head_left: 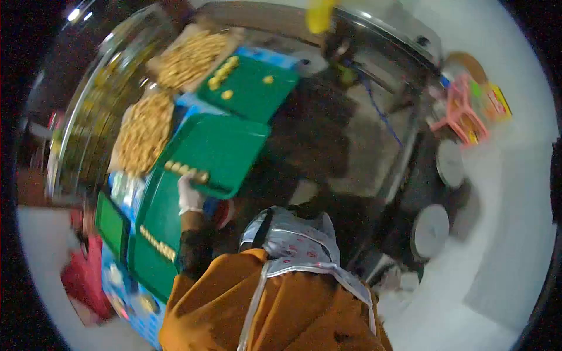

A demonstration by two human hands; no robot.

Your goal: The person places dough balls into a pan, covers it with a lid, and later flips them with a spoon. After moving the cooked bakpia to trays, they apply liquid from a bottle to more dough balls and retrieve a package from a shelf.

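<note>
My left hand (191, 198), in a white glove, reaches over a green tray (219, 137). Its fingers are closed at the end of a short row of small pale dough pieces (177, 168), round the last piece. The fingertips are somewhat blurred. Below and left, a second green tray (164, 202) holds another row of pale pieces (157, 243). Farther up, a third green tray (249, 88) carries several yellowish pieces (222, 73). My right hand is not in view.
Two flat loads of golden pieces (143, 134) lie left of the trays, beside a glass-sided case (88, 128). A green-framed panel (112, 227) stands at lower left. On the right are a pink divided holder (462, 111) and round white lids (431, 231).
</note>
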